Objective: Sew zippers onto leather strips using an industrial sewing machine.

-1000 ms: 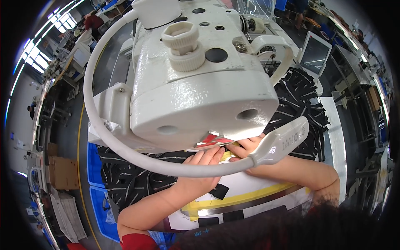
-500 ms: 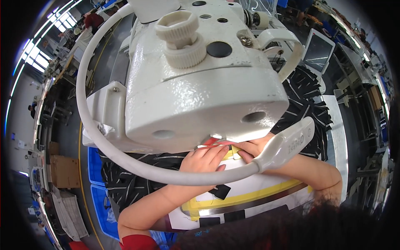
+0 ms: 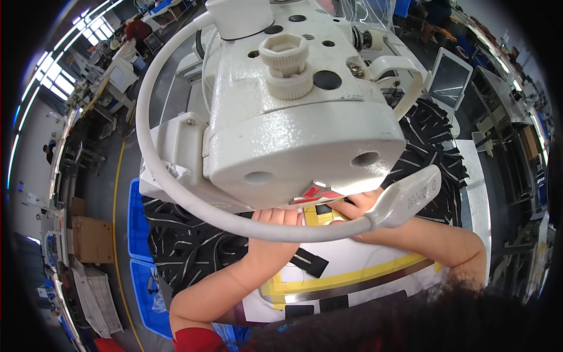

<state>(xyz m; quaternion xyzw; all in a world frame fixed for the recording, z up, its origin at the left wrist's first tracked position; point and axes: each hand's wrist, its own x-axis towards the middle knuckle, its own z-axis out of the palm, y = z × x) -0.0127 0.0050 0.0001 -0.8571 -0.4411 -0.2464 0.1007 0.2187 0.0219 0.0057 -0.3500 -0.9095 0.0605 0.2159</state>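
My left hand (image 3: 273,234) is under the front of a white sewing machine head (image 3: 305,141), its fingers pressed together and bent, their tips hidden. A black zipper strip (image 3: 309,262) runs out from beneath this hand onto the white work surface (image 3: 346,258); the hand seems closed on it, though the grip itself is hidden. To the right, my right hand (image 3: 365,206) lies with fingers stretched out and thumb apart. Its fingertips are beside a small black piece (image 3: 323,209) framed by yellow tape (image 3: 316,219). The needle area is hidden behind the machine head.
A white gooseneck lamp (image 3: 404,199) arches across in front of both hands. Piles of black zipper strips (image 3: 193,234) lie at the left and a second pile (image 3: 431,135) at the right. Blue bins (image 3: 143,287) stand at lower left, a tablet screen (image 3: 450,76) at far right.
The hands have drawn apart, my left hand moving left and back from my right. More of the zipper strip shows beside my left hand. The whole view has shifted slightly.
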